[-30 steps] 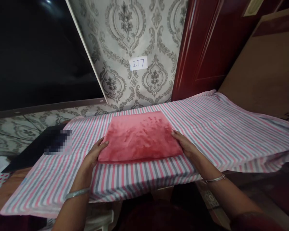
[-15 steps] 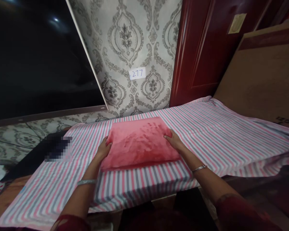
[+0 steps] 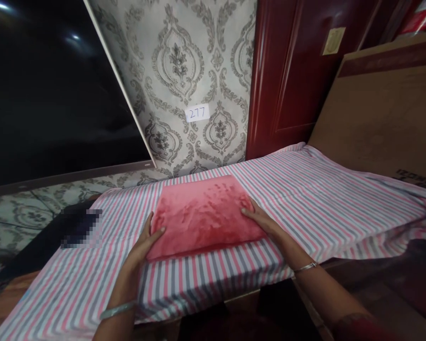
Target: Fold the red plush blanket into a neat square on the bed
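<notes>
A pink plush piece (image 3: 202, 215), flat and rectangular like a cushion or a folded blanket, lies on the striped cloth (image 3: 323, 199). Dents and brushed streaks mark its pile. At its left edge is my left hand (image 3: 147, 239), thumb resting on top and the index finger stretched apart along the side; the other fingers are mostly hidden. My right hand (image 3: 261, 218) holds the right edge, its thumb over the top and its fingers largely hidden at the side. A bangle circles each of my wrists.
A large dark screen (image 3: 57, 94) stands at the left by the patterned wall (image 3: 177, 61). A paper label (image 3: 198, 112) reads 277. To the right are a dark red door (image 3: 287, 71) and a cardboard box (image 3: 383, 113). A blurred-out dark patch (image 3: 81, 228) sits left on the cloth.
My left hand has loosened, with its index finger and thumb now spread apart. My right hand stays on the right edge. The plush piece looks slightly flatter, and the view has shifted a little.
</notes>
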{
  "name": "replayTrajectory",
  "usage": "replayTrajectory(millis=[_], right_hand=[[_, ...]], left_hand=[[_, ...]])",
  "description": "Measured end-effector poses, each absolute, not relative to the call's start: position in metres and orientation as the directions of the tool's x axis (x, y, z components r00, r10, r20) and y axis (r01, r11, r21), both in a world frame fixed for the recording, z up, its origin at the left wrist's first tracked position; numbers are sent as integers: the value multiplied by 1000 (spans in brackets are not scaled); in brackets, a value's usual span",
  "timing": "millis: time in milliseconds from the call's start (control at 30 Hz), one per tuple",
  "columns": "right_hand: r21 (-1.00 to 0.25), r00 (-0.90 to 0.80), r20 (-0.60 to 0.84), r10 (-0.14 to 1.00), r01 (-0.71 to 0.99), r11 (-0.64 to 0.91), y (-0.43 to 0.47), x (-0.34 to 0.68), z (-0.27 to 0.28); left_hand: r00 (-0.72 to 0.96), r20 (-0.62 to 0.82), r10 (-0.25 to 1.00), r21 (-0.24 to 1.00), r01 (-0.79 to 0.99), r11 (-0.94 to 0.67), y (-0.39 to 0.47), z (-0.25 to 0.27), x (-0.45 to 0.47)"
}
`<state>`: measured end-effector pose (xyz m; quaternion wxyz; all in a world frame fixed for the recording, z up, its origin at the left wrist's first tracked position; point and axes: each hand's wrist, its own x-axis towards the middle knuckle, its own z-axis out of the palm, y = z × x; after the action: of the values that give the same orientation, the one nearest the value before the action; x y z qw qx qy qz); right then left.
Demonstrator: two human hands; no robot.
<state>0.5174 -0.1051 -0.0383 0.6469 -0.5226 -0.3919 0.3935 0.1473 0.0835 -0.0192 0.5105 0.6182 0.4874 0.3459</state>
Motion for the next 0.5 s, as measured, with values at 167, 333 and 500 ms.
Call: replayTrajectory(millis=[167,333,500], right_hand=[[-992,415,28,910,-98,75,-107,520,-49],[-979,528,157,835,195,60,-112,535,-57],[-966,514,-31,857,206,-158,-125,551,-69]], left_hand=[[292,-41,955,990,140,-1,60,-7,156],[261,42,965,994,82,-65,40,-3,156],[254,19,967,1000,-4,-19,9,-22,153]])
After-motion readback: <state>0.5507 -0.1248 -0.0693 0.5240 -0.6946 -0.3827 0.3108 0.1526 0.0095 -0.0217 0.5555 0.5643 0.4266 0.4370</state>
